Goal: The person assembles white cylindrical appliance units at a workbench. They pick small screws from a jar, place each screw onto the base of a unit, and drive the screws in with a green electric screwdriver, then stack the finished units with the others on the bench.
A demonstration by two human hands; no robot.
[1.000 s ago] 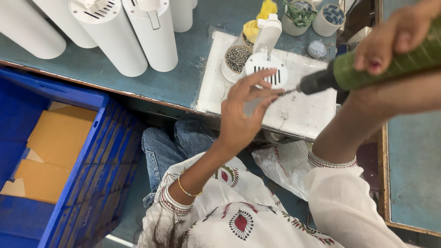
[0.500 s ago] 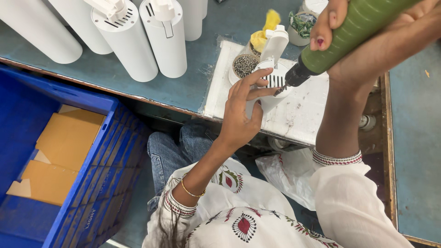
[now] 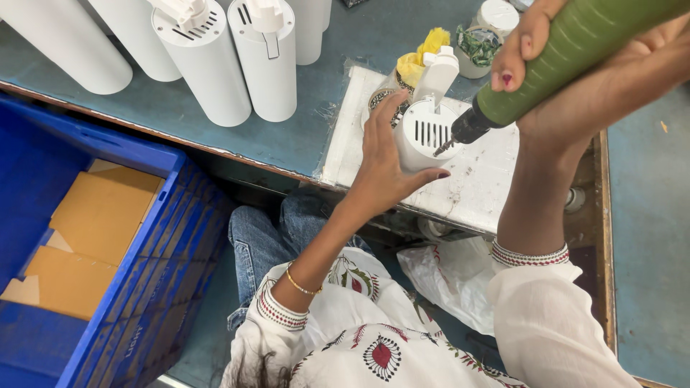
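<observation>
Head: white housing [image 3: 425, 136] nr foam pad [image 3: 481, 179] edge.

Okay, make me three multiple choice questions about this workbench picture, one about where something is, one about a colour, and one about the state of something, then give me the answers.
1. Where is the blue crate?
A. Below the bench edge, to the person's left
B. On top of the white pad
C. Behind the white cylinders

2. What colour is the body of the power screwdriver?
A. Red
B. Green
C. Black

3. What is the left hand doing?
A. Resting in the lap
B. Holding a yellow cloth
C. Steadying the white cylindrical housing on the pad

Answers: 1 A, the crate sits lower than the blue-grey bench, at the left. 2 B, the right hand grips a green barrel. 3 C, the palm and fingers wrap the housing's side while the screwdriver's bit meets its slotted top.
</observation>
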